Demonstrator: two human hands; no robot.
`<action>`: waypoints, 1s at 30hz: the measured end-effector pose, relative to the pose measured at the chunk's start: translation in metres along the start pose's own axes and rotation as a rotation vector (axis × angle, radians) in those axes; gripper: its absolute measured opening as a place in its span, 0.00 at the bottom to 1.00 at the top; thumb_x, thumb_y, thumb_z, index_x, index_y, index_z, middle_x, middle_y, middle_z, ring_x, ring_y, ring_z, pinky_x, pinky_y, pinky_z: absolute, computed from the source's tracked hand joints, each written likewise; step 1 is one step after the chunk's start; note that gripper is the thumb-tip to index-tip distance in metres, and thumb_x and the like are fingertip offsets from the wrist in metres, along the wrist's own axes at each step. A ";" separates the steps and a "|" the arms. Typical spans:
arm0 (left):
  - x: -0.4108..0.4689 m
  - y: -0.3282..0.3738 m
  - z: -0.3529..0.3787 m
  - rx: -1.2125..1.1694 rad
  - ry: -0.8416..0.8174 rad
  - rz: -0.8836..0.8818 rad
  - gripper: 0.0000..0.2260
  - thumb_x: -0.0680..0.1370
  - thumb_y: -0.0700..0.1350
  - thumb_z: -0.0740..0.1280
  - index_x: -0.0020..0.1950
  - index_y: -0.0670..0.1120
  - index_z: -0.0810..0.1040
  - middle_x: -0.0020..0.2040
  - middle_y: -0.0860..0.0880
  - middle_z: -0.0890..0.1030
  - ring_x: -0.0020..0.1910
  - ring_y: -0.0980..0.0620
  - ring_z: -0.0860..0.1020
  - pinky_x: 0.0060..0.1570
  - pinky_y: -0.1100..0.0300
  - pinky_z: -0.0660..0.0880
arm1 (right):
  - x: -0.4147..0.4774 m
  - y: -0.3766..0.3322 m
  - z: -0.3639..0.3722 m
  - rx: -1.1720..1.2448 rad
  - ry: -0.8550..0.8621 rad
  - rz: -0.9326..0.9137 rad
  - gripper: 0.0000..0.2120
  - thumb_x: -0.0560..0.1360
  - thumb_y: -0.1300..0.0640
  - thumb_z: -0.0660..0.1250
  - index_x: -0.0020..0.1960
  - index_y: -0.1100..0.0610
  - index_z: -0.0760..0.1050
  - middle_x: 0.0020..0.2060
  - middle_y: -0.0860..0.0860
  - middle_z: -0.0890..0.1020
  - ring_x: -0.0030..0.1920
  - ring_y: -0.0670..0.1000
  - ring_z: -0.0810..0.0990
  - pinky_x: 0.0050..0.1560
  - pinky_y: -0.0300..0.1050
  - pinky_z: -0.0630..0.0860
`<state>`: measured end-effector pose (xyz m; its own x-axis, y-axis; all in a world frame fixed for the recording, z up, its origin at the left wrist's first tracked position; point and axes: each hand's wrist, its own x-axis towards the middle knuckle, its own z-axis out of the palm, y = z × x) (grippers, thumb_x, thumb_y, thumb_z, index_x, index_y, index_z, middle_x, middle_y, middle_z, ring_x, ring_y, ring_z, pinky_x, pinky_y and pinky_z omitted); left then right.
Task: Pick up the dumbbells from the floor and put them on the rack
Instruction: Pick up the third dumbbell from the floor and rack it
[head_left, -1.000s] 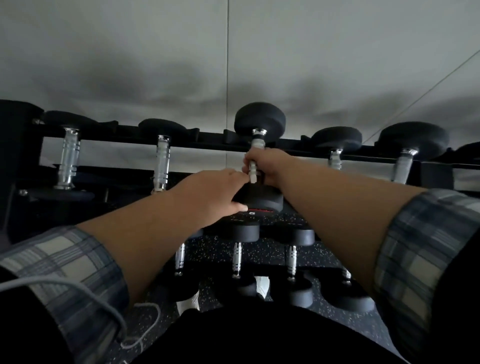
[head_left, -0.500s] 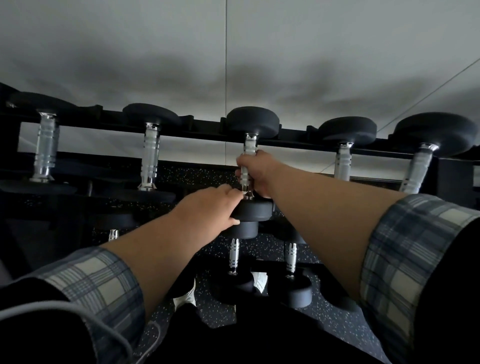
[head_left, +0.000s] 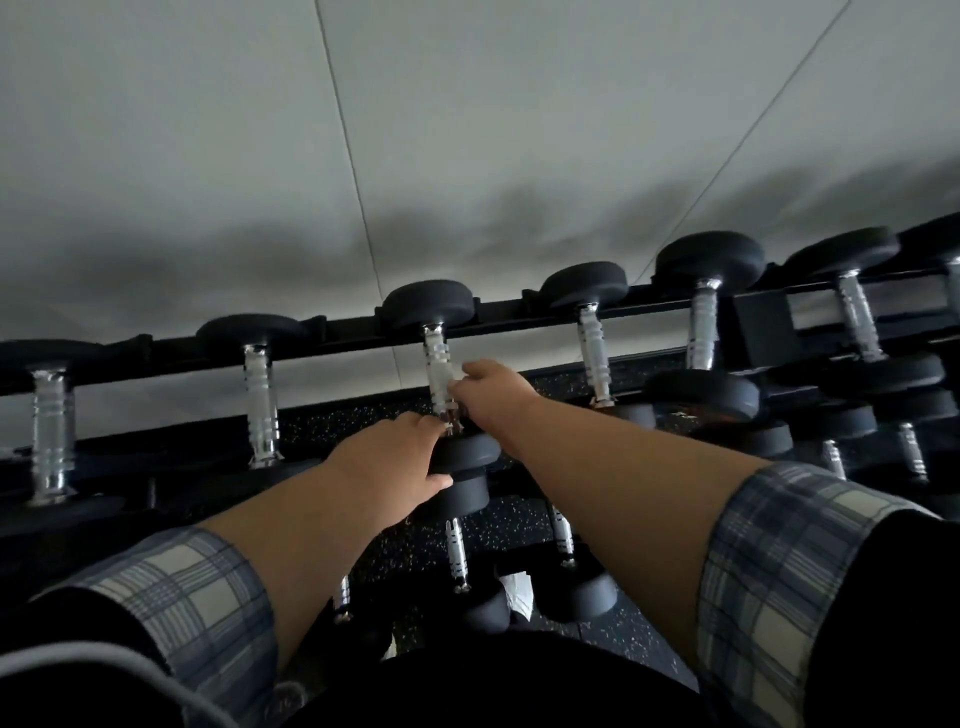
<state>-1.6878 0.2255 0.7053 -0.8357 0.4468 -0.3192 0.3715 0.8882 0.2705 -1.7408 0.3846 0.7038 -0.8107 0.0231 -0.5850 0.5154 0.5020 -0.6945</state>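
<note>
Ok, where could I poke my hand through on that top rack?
Through the wide gap between the held dumbbell and the next handle on its left. The right end of the rack is crowded, with dumbbells packed close together.

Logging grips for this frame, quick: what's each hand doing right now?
Left hand: closed on the near head of the dumbbell on the rack.
Right hand: at that dumbbell's handle; grip blurred, cannot tell.

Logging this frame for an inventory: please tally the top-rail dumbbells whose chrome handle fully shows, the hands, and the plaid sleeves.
Top-rail dumbbells: 6
Hands, left hand and right hand: 2
Plaid sleeves: 2
Total: 10
</note>
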 end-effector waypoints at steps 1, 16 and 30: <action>0.000 0.003 -0.005 0.009 -0.004 0.015 0.27 0.74 0.62 0.65 0.70 0.53 0.66 0.63 0.49 0.75 0.56 0.48 0.77 0.52 0.52 0.76 | -0.010 0.004 -0.007 -0.010 0.021 -0.006 0.24 0.77 0.52 0.64 0.73 0.52 0.68 0.62 0.53 0.78 0.57 0.53 0.78 0.53 0.44 0.73; 0.056 0.139 -0.052 0.128 0.011 0.337 0.25 0.76 0.60 0.63 0.70 0.53 0.66 0.67 0.49 0.74 0.63 0.47 0.74 0.59 0.51 0.73 | -0.108 0.117 -0.166 0.142 0.868 -0.016 0.13 0.77 0.44 0.58 0.43 0.49 0.77 0.34 0.47 0.81 0.35 0.49 0.79 0.33 0.44 0.73; 0.184 0.302 -0.005 0.118 -0.050 0.034 0.30 0.73 0.43 0.72 0.72 0.51 0.65 0.65 0.47 0.74 0.58 0.43 0.75 0.57 0.45 0.74 | -0.025 0.204 -0.302 -0.419 0.071 -0.189 0.40 0.65 0.47 0.77 0.73 0.51 0.64 0.66 0.52 0.72 0.63 0.54 0.73 0.62 0.55 0.74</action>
<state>-1.7315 0.5756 0.7329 -0.8016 0.4794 -0.3572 0.4469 0.8774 0.1746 -1.6990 0.7474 0.7028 -0.9042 -0.0503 -0.4241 0.2121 0.8090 -0.5482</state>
